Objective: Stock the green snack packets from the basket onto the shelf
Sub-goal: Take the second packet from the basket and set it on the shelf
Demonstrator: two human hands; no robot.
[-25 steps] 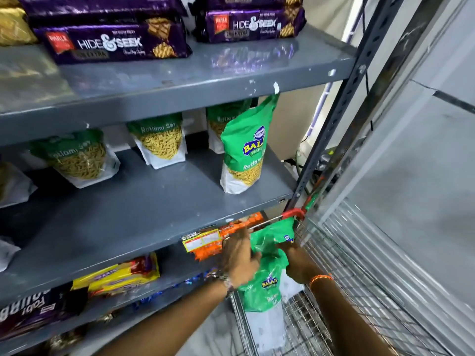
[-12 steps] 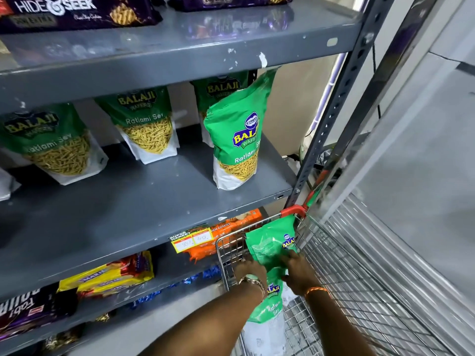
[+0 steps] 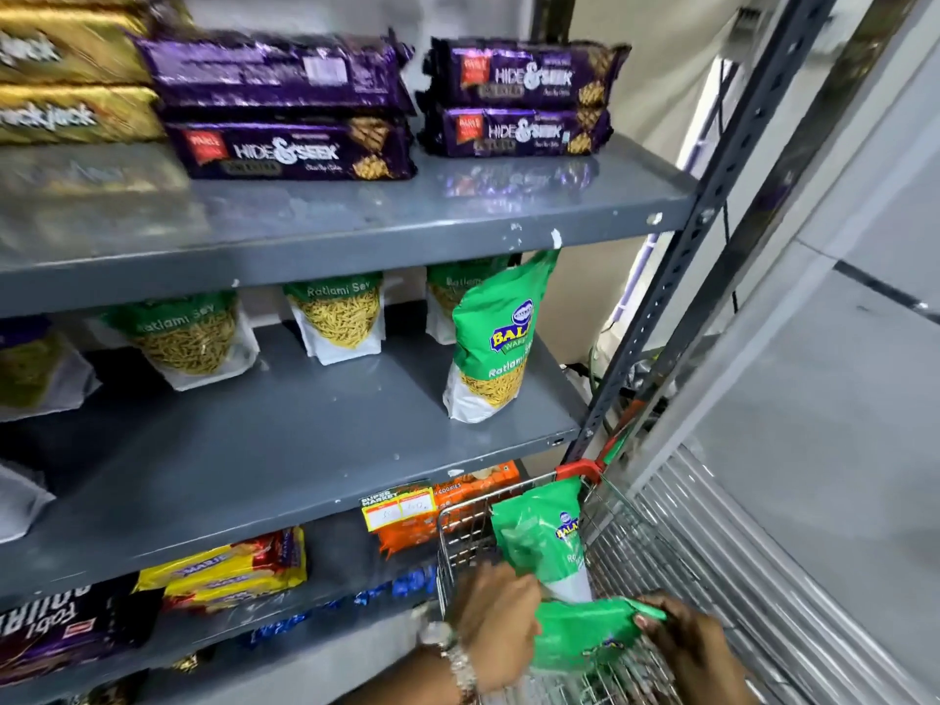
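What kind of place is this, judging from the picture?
Most likely a small grocery shop or its stockroom. Grey metal shelves hold rows of packaged snacks and biscuit packs, a price tag hangs on a shelf edge, and both hands reach into a wire basket of green packets.

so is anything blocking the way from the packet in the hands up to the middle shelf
Nothing visible does. Both hands, left hand and right hand, grip a green snack packet over the wire basket. The grey metal middle shelf has bare space left of the front standing green packet.
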